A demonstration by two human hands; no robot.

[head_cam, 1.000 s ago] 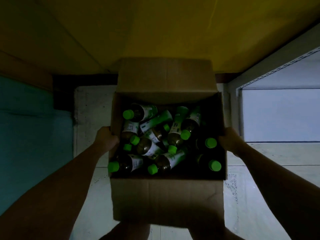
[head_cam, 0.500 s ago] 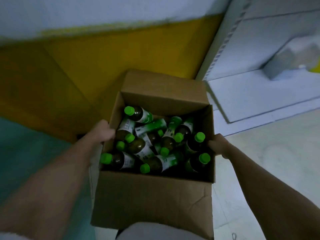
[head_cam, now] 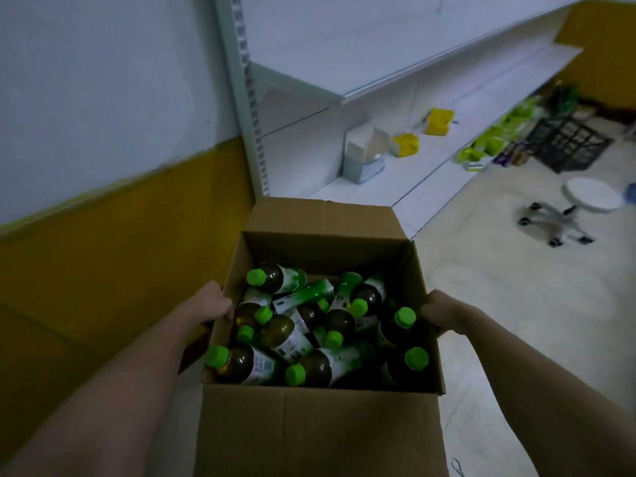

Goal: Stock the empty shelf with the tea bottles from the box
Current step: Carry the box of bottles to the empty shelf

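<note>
An open cardboard box (head_cam: 309, 432) fills the lower middle of the head view. Several tea bottles (head_cam: 285, 342) with green caps and dark liquid lie jumbled inside it. My left hand (head_cam: 210, 306) grips the box's left wall and my right hand (head_cam: 444, 313) grips its right wall, holding the box up in front of me. White metal shelves (head_cam: 389, 80) run from the upper middle to the right; the nearest stretches of them are bare.
A small white carton (head_cam: 361, 156) and yellow packs (head_cam: 437, 122) sit on a lower shelf. Farther right are green items, a black crate (head_cam: 568, 142) on the floor and a white wheeled stool (head_cam: 578, 204). A white and yellow wall stands to the left.
The box has been lifted off the floor and my view has swung up and right, bringing the white shelves, crate and stool into sight. Both hands keep their grip on the box.
</note>
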